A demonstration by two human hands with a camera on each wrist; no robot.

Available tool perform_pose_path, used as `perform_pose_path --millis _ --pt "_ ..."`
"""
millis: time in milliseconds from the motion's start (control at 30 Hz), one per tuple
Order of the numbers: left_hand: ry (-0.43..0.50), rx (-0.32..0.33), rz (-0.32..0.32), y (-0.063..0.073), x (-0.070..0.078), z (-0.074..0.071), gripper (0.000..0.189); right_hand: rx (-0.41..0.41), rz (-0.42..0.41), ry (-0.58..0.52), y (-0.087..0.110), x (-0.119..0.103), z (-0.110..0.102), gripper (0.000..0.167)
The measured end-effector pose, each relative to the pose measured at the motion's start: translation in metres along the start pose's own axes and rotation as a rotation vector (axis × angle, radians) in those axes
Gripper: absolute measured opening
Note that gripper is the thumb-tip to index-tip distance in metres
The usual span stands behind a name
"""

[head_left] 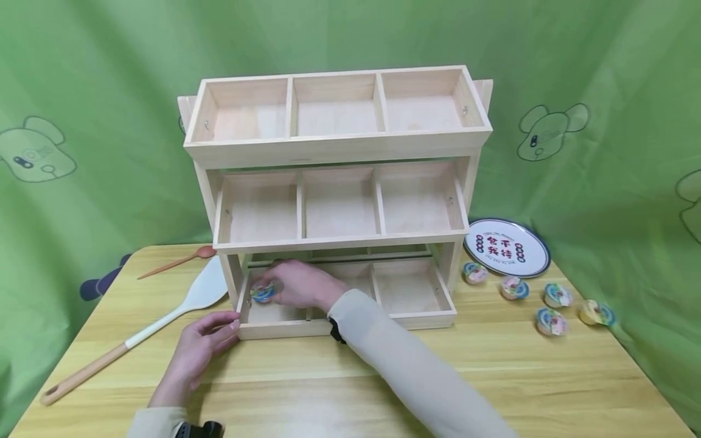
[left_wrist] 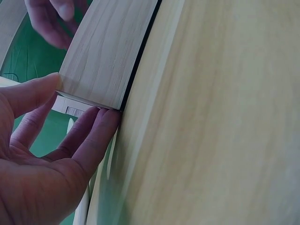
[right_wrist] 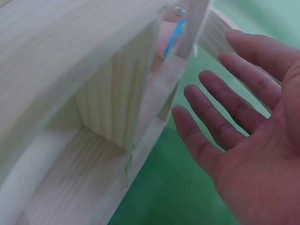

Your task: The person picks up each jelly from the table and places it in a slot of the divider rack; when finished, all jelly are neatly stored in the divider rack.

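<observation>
A three-tier wooden rack stands on the table, each tray split into three compartments. At the near left corner of the bottom tray, my left hand grips the end, thumb on its upper edge and fingers on its lower edge in the left wrist view. My right hand is over the bottom tray's left compartment, beside a small jelly cup with a colourful lid. In the right wrist view the fingers are spread and straight, with the cup's blue rim inside the compartment, apart from them.
Several jelly cups lie on the right of the table, near an oval plate with red lettering. To the left lie a white spatula with a wooden handle and a small reddish spoon. A green curtain hangs behind.
</observation>
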State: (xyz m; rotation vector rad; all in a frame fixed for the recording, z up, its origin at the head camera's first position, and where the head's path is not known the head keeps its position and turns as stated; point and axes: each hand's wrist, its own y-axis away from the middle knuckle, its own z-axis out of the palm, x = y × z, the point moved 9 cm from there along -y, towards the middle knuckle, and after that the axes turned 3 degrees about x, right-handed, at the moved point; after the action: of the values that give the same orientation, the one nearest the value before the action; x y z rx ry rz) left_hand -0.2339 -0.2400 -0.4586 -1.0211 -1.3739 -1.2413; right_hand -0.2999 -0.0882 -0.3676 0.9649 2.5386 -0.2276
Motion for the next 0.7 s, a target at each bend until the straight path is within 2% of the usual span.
perform_pose_path --millis 233,467,700 --pt "0.005 0.009 -0.008 0.002 -0.002 -0.004 0.036 0.016 0.004 0.039 0.027 -0.002 -0.013 0.038" --pt "0.005 0.004 -0.008 0.001 -0.004 -0.004 0.035 0.045 -0.047 0.124 0.058 -0.010 -0.028 0.042" --pt "0.025 -0.005 0.004 -0.001 -0.002 -0.001 0.034 0.092 -0.053 0.137 0.092 0.000 -0.043 0.042"
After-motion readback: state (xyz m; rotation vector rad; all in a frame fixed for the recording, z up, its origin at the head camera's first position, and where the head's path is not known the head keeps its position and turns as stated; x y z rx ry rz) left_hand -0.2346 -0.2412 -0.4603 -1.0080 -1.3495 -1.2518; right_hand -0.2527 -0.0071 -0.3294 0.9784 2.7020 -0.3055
